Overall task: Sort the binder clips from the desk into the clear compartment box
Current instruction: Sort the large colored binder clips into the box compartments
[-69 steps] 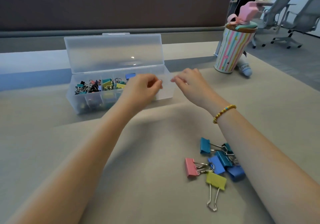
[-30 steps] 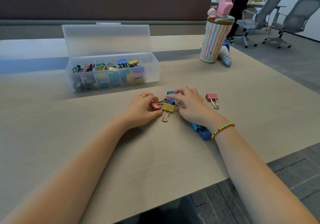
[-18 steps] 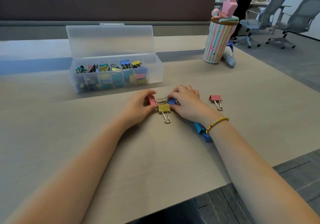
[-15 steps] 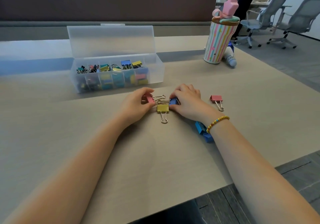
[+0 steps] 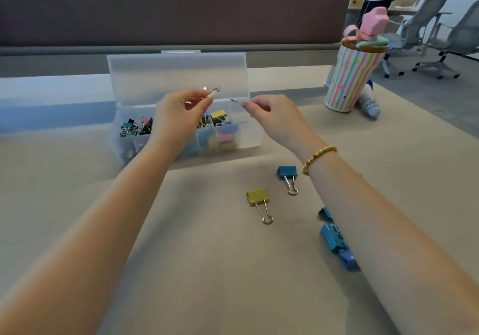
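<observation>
A pale beige, matte bench [image 5: 207, 270] is shown before a dark partition; grey floor and wheeled office chairs [image 5: 414, 31] are seen at the far right. A striped tumbler [image 5: 350, 81] with a pink lid is stood at the bench's far right, a small white bottle [image 5: 369, 103] lying against it.

The box [image 5: 248, 132] is of translucent, frosted plastic, rectangular, with its hinged lid raised upright. Its compartments are filled with small clips of mixed colours; the rightmost compartment is seen without clips.

Both hands are held above the box. By the left hand [image 5: 178, 117] a clip's wire handle [image 5: 213, 92] is pinched between thumb and fingertips; the clip's body is hidden. By the right hand [image 5: 272, 117] another thin metal piece [image 5: 237, 100] is pinched, its form blurred.

On the bench near the box lie a yellow clip [image 5: 257, 197] and a blue clip [image 5: 287, 172], each a folded, painted metal wedge with silver wire loops directed toward the viewer. Further blue clips [image 5: 334, 239] are partly covered by the right forearm, which bears a beaded bracelet [image 5: 317, 157].
</observation>
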`<state>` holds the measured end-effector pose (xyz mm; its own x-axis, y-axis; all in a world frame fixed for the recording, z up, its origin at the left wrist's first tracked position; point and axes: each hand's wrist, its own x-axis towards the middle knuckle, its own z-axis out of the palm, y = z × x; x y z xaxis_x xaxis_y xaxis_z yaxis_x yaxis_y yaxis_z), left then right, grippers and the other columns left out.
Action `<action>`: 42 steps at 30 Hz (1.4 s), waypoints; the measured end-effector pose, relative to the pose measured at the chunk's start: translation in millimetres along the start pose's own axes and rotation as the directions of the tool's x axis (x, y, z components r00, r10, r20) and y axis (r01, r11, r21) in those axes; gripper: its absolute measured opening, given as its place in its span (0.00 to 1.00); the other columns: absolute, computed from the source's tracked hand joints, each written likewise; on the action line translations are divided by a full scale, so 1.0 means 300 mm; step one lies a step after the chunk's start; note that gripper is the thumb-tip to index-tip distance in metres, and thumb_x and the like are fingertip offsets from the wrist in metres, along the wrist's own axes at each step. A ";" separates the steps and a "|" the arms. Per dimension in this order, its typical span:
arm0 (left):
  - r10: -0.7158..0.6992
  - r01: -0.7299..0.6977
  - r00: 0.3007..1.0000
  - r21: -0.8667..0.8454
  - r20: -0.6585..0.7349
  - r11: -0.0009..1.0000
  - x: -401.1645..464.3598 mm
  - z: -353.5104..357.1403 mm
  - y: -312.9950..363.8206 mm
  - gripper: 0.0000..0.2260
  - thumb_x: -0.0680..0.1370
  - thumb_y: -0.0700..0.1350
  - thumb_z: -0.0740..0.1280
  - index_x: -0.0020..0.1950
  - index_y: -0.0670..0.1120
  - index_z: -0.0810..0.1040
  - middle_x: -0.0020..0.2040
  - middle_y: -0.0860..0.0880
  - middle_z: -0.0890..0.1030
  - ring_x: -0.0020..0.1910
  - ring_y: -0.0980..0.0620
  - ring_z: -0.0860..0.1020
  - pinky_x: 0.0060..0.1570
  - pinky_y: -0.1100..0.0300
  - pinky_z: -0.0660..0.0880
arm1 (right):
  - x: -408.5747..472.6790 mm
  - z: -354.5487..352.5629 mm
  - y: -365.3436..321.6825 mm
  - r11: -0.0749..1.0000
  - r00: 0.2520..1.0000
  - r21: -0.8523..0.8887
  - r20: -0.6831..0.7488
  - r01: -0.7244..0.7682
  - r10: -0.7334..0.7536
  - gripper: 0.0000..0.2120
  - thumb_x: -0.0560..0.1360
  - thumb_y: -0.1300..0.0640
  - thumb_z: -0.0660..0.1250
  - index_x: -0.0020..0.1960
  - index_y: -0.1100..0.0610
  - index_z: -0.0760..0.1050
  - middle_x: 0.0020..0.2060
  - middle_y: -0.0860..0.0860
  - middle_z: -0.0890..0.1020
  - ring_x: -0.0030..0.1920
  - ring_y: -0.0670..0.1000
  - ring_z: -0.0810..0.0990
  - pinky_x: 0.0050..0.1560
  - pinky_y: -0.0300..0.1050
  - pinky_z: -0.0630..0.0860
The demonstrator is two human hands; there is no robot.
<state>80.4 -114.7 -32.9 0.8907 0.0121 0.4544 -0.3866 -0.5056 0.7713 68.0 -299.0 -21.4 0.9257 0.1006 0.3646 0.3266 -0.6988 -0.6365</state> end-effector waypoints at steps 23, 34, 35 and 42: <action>-0.012 -0.052 0.984 0.359 0.176 0.932 0.126 0.183 0.046 0.15 0.77 0.55 0.65 0.52 0.45 0.82 0.46 0.46 0.83 0.46 0.48 0.79 0.45 0.58 0.72 | 0.133 -0.008 0.084 0.922 0.996 -0.378 -0.003 -0.080 0.086 0.21 0.80 0.56 0.56 0.29 0.56 0.71 0.30 0.53 0.72 0.42 0.57 0.72 0.40 0.44 0.64; 0.104 -0.181 0.976 0.458 0.190 0.870 -0.041 0.220 0.127 0.18 0.80 0.54 0.56 0.52 0.43 0.79 0.50 0.43 0.78 0.54 0.44 0.73 0.51 0.55 0.68 | -0.132 -0.143 0.203 0.930 0.951 -0.247 0.078 -0.272 0.299 0.12 0.80 0.58 0.58 0.57 0.57 0.79 0.53 0.54 0.81 0.50 0.49 0.75 0.48 0.38 0.66; 0.074 -0.182 0.969 0.477 0.236 0.860 -0.078 0.205 0.137 0.17 0.80 0.54 0.56 0.48 0.43 0.78 0.47 0.43 0.77 0.50 0.44 0.75 0.46 0.56 0.68 | -0.147 -0.136 0.200 0.914 0.937 -0.295 0.127 -0.277 0.325 0.12 0.80 0.56 0.58 0.57 0.57 0.78 0.53 0.54 0.80 0.50 0.51 0.75 0.48 0.39 0.66; -0.282 -0.384 0.724 0.707 0.630 0.594 -0.274 0.227 0.172 0.28 0.73 0.67 0.59 0.59 0.45 0.66 0.57 0.44 0.77 0.55 0.43 0.76 0.42 0.57 0.66 | -0.214 -0.080 0.135 0.760 0.818 -0.626 0.338 -0.174 0.465 0.24 0.76 0.39 0.60 0.62 0.57 0.66 0.57 0.55 0.76 0.55 0.56 0.74 0.50 0.47 0.70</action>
<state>3.7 -200.5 -60.7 0.9043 -0.3921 -0.1688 -0.4025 -0.9149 -0.0311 17.1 -350.7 -54.2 0.9737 -0.0035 -0.2276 -0.0321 -0.9920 -0.1223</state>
